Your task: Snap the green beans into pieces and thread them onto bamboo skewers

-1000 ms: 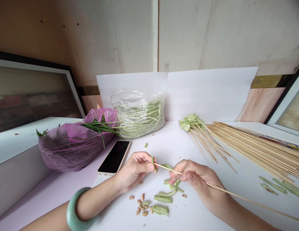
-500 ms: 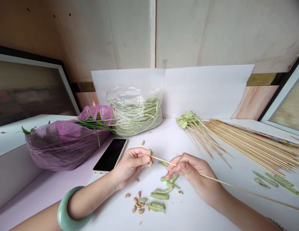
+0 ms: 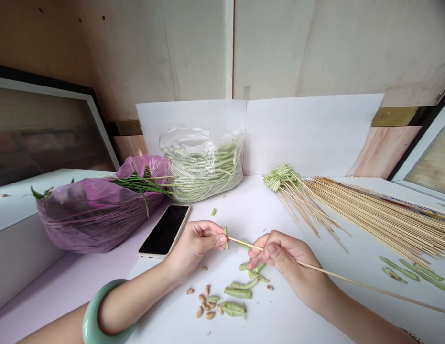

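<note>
My left hand (image 3: 198,246) pinches a short green bean piece (image 3: 226,237) upright between thumb and fingers. My right hand (image 3: 285,263) grips a long bamboo skewer (image 3: 337,276) near its tip, and the skewer point touches the bean piece. The skewer's tail runs off to the lower right. Several cut bean pieces (image 3: 240,292) and brown seeds (image 3: 204,306) lie on the white table (image 3: 272,320) just below my hands. A green bangle (image 3: 96,315) sits on my left wrist.
A black phone (image 3: 165,230) lies left of my hands. Behind it are a purple bag of greens (image 3: 96,208) and a clear bag of long beans (image 3: 202,165). Finished bean skewers (image 3: 283,179) and a heap of bare skewers (image 3: 380,215) fill the right. More bean pieces (image 3: 408,272) lie far right.
The hands have stayed almost in place. The bean piece sits a little further onto the skewer tip, and the view has shifted slightly.
</note>
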A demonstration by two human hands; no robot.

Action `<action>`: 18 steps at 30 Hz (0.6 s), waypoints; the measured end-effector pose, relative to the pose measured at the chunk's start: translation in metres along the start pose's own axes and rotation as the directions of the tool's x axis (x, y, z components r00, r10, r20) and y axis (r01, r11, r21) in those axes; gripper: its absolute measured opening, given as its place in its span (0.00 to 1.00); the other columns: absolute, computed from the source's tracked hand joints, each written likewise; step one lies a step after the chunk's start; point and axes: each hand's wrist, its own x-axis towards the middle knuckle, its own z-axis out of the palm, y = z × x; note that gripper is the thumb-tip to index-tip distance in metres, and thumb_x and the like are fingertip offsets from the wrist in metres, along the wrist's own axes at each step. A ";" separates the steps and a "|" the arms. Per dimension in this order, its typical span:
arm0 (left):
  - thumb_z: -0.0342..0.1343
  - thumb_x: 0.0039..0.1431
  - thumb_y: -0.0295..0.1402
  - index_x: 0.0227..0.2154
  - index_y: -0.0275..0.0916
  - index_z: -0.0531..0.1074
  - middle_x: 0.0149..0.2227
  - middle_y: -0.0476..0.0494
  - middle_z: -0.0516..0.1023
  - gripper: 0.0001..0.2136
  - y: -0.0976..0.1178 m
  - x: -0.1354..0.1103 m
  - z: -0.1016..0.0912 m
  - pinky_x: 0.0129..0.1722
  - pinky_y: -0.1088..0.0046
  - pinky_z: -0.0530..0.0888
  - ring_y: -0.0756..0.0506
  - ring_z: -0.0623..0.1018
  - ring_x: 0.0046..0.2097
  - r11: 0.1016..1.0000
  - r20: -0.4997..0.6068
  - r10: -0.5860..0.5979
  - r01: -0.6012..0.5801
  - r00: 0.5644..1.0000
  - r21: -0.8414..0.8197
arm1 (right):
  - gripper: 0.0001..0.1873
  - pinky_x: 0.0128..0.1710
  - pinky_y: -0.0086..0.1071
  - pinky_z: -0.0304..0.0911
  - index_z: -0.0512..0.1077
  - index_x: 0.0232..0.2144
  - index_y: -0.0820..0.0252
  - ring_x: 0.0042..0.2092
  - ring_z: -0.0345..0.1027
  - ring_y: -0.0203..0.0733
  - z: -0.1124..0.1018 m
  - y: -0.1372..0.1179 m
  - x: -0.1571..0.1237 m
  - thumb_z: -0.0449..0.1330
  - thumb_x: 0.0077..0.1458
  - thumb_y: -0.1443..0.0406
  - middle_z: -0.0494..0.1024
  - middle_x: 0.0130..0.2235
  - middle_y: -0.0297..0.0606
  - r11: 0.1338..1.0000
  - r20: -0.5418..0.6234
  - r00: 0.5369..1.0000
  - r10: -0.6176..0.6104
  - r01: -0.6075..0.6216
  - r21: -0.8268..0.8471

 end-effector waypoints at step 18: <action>0.71 0.35 0.31 0.20 0.32 0.75 0.18 0.47 0.76 0.11 0.002 -0.004 0.004 0.27 0.78 0.68 0.53 0.73 0.22 0.997 0.047 -0.032 0.035 0.998 -0.064 | 0.16 0.40 0.46 0.66 0.70 0.27 0.57 0.35 0.73 0.45 0.002 -0.003 -0.001 0.51 0.61 0.55 0.78 0.31 0.40 0.999 0.028 0.999 -0.040 0.040 0.012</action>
